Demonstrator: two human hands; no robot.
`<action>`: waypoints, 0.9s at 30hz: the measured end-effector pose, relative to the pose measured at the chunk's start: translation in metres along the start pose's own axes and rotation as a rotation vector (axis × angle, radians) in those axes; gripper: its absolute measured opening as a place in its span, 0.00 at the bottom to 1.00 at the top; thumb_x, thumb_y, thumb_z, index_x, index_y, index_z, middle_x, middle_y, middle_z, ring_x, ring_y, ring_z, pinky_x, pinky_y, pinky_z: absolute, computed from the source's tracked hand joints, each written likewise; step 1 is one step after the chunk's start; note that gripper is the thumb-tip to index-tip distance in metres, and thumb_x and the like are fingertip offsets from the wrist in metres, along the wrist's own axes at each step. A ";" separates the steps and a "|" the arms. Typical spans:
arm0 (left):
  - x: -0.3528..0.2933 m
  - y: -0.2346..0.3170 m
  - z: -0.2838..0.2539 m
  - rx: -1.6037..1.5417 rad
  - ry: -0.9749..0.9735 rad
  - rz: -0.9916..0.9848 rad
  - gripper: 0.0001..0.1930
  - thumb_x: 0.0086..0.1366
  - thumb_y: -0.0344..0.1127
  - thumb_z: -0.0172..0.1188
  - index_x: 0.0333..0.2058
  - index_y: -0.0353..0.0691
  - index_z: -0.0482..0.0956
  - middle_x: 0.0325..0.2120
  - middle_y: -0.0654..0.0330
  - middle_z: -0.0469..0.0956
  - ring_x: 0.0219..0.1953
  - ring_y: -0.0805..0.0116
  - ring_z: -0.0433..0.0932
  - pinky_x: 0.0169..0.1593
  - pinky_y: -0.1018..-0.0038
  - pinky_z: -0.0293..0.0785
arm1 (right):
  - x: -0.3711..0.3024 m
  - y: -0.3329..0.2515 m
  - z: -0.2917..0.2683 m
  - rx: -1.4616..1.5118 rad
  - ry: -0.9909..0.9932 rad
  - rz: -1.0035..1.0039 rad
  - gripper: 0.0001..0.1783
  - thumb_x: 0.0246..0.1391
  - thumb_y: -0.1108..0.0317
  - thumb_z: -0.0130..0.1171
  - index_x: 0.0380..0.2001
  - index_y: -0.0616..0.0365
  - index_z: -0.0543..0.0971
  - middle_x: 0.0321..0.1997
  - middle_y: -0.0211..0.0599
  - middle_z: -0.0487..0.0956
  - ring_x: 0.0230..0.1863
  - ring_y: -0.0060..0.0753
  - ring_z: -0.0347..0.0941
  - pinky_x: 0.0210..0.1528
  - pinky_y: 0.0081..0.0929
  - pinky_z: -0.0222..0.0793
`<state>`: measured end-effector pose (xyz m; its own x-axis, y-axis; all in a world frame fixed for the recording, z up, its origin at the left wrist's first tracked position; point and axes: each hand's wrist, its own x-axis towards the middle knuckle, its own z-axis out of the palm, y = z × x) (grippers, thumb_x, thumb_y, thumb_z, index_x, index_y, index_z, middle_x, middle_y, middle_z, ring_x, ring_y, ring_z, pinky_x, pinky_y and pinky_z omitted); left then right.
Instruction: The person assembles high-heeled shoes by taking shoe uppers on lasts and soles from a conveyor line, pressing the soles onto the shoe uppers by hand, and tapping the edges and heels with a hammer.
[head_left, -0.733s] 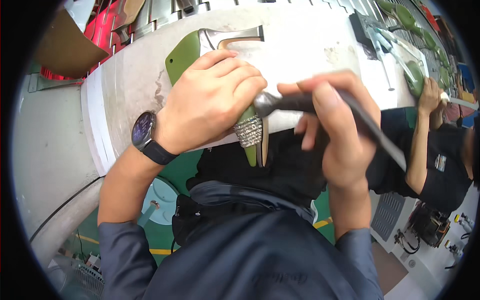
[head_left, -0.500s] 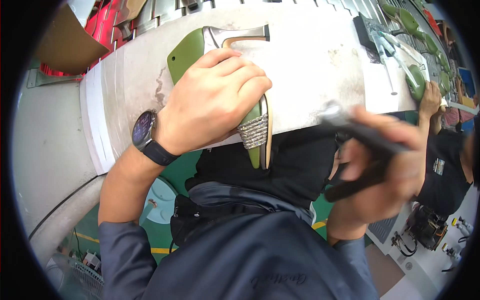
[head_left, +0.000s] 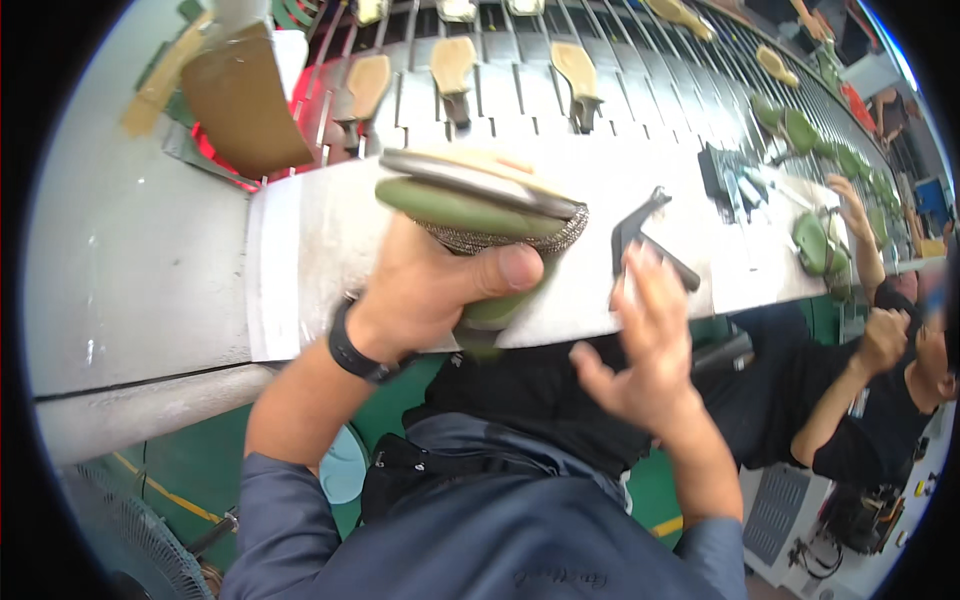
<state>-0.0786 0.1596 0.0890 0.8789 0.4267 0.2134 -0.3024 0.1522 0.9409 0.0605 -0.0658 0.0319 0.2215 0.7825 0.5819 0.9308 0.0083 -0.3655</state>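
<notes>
My left hand [head_left: 440,290] is wrapped round a green high-heeled shoe [head_left: 470,212] with a glittery band, lifted above the work surface and tilted. Its thumb presses along the near side, and the hand hides part of the shoe. My right hand [head_left: 648,345] holds nothing and has its fingers apart, a little blurred. Just beyond those fingertips, black-handled pliers [head_left: 628,232] with a metal head lie on the white work surface [head_left: 560,310].
Beyond the work surface, a slatted metal rack [head_left: 510,90] carries several tan soles, among them one sole [head_left: 453,65]. A dark holder [head_left: 712,172] with brushes stands at the right, near green shoe parts [head_left: 815,245]. A co-worker [head_left: 850,400] sits at the right. Brown card [head_left: 245,100] stands at the left.
My left hand has raised and turned the shoe, which lay on the surface before. The pliers have left my right hand and now lie on the surface; that hand has opened.
</notes>
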 end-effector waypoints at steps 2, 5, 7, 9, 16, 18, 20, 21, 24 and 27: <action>-0.020 0.001 0.021 -0.307 0.058 -0.203 0.26 0.67 0.43 0.74 0.57 0.36 0.77 0.49 0.60 0.83 0.49 0.71 0.81 0.55 0.70 0.78 | -0.022 -0.019 0.019 0.036 0.060 -0.092 0.46 0.41 0.63 0.78 0.66 0.48 0.72 0.74 0.64 0.67 0.75 0.68 0.63 0.76 0.73 0.48; -0.049 -0.020 0.033 -0.147 -0.035 -0.186 0.34 0.71 0.49 0.68 0.66 0.33 0.68 0.62 0.48 0.77 0.61 0.61 0.78 0.64 0.62 0.76 | -0.044 -0.039 0.045 0.122 0.258 -0.122 0.52 0.52 0.61 0.76 0.73 0.62 0.57 0.67 0.63 0.73 0.65 0.64 0.74 0.71 0.67 0.62; -0.053 -0.013 0.031 -0.178 -0.048 -0.104 0.30 0.72 0.41 0.68 0.65 0.32 0.69 0.62 0.45 0.78 0.61 0.61 0.79 0.65 0.63 0.76 | -0.055 -0.048 0.040 0.202 0.212 -0.106 0.53 0.52 0.62 0.76 0.74 0.63 0.56 0.67 0.63 0.73 0.64 0.63 0.75 0.70 0.62 0.64; -0.062 -0.001 0.043 -0.183 0.049 -0.104 0.26 0.71 0.37 0.68 0.62 0.32 0.72 0.57 0.50 0.80 0.58 0.66 0.80 0.62 0.67 0.77 | -0.067 -0.058 0.033 0.361 0.117 -0.063 0.55 0.52 0.63 0.76 0.75 0.66 0.54 0.65 0.64 0.73 0.62 0.59 0.77 0.66 0.54 0.69; -0.114 0.004 0.071 0.415 -0.072 0.040 0.32 0.71 0.31 0.68 0.68 0.28 0.65 0.59 0.41 0.81 0.60 0.59 0.82 0.63 0.67 0.77 | -0.142 -0.081 0.037 0.423 0.160 -0.038 0.62 0.48 0.67 0.78 0.75 0.77 0.48 0.65 0.69 0.71 0.61 0.58 0.79 0.63 0.43 0.76; -0.123 0.010 0.082 0.429 -0.041 0.057 0.33 0.71 0.31 0.69 0.68 0.27 0.65 0.59 0.42 0.80 0.59 0.59 0.83 0.62 0.67 0.78 | -0.152 -0.085 0.034 0.365 0.162 -0.070 0.63 0.47 0.65 0.79 0.74 0.81 0.47 0.66 0.69 0.71 0.63 0.60 0.78 0.64 0.44 0.76; -0.129 0.014 0.092 0.443 -0.012 0.082 0.33 0.71 0.32 0.69 0.69 0.27 0.65 0.60 0.42 0.80 0.58 0.59 0.83 0.62 0.68 0.78 | -0.156 -0.086 0.028 0.358 0.169 -0.081 0.64 0.47 0.65 0.79 0.74 0.80 0.47 0.66 0.68 0.72 0.63 0.60 0.78 0.65 0.43 0.75; -0.130 0.015 0.096 0.435 -0.003 0.116 0.31 0.71 0.31 0.69 0.67 0.27 0.67 0.59 0.43 0.81 0.58 0.60 0.84 0.62 0.68 0.78 | -0.156 -0.085 0.027 0.349 0.177 -0.093 0.64 0.48 0.65 0.79 0.74 0.79 0.46 0.66 0.67 0.72 0.63 0.59 0.78 0.65 0.43 0.75; -0.126 0.011 0.092 0.476 -0.014 0.162 0.27 0.70 0.32 0.69 0.64 0.29 0.73 0.55 0.46 0.84 0.53 0.59 0.86 0.57 0.69 0.80 | -0.150 -0.086 0.017 0.401 0.171 -0.098 0.63 0.48 0.64 0.80 0.75 0.78 0.49 0.67 0.64 0.73 0.63 0.57 0.79 0.67 0.42 0.72; -0.113 0.003 0.074 0.501 0.111 0.034 0.23 0.74 0.40 0.66 0.60 0.31 0.77 0.47 0.48 0.87 0.48 0.64 0.87 0.53 0.70 0.81 | -0.158 -0.089 -0.004 0.550 0.001 0.175 0.60 0.50 0.63 0.79 0.75 0.76 0.52 0.67 0.62 0.74 0.64 0.53 0.78 0.69 0.41 0.70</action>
<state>-0.1515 0.0460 0.0868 0.8191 0.5200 0.2424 -0.0921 -0.2978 0.9502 -0.0559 -0.1921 -0.0249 0.3592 0.8006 0.4796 0.5924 0.2015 -0.7800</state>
